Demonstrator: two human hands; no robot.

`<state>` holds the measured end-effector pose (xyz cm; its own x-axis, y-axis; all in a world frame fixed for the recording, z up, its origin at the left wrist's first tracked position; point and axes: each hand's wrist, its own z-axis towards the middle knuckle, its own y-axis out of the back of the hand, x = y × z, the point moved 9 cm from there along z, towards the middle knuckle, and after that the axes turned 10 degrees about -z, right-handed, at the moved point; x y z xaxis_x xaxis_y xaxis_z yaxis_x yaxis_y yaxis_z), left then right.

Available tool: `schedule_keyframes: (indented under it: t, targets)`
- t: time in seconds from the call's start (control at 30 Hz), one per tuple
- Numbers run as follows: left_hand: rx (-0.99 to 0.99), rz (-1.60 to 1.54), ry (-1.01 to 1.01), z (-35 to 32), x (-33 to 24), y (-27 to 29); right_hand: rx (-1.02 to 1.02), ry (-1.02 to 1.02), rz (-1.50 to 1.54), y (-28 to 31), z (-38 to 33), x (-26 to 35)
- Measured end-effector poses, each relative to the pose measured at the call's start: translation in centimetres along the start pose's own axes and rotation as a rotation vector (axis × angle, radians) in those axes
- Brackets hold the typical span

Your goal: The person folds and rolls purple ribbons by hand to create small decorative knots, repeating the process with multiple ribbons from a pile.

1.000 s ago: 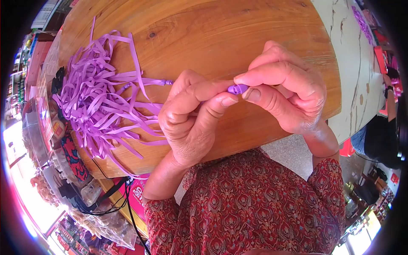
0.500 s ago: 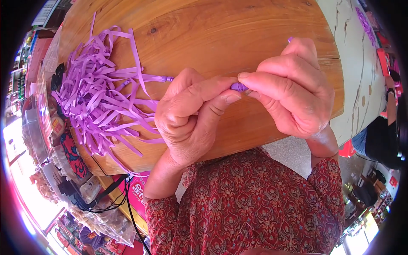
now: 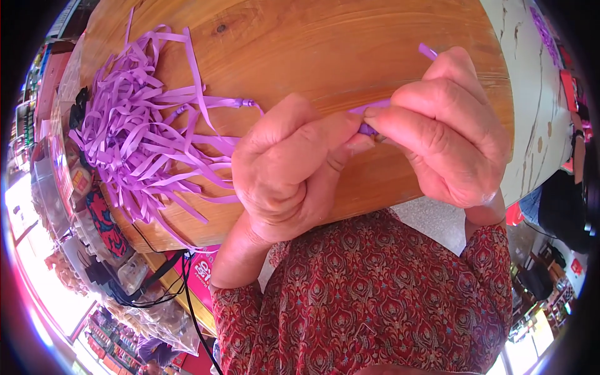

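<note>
Both hands meet over a round wooden table point(image 3: 325, 44). My left hand point(image 3: 284, 165) and my right hand point(image 3: 447, 134) pinch the same thin purple paper strip point(image 3: 372, 112) between thumbs and fingertips. One end of the strip sticks up behind my right hand's knuckles. Most of the strip is hidden inside the fingers. A loose heap of purple paper strips point(image 3: 144, 137) lies on the table to the left of my left hand, apart from it.
The table's near edge curves just below my hands. Left of the table are cluttered shelves with black cables point(image 3: 156, 281). A white marbled surface point(image 3: 531, 94) lies to the right. Another person in dark clothes point(image 3: 565, 200) stands at the far right.
My right hand has shifted up and to the right along the strip, and the strip's free end now shows above its knuckles. The heap has not moved.
</note>
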<state>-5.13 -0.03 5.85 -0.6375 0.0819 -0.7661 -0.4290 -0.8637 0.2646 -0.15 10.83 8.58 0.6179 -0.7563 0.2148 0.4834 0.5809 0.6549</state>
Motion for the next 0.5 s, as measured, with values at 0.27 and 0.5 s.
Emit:
schedule_keyframes:
  t: [0.27,0.5]
  targets:
    - [-0.027,-0.204,0.187,-0.1,2.0,0.1,0.036,-0.061,0.14,-0.3,0.7,-1.2]
    - [-0.028,-0.292,0.202,-0.3,1.7,0.0,0.075,-0.144,0.224,-0.4,0.5,-1.5]
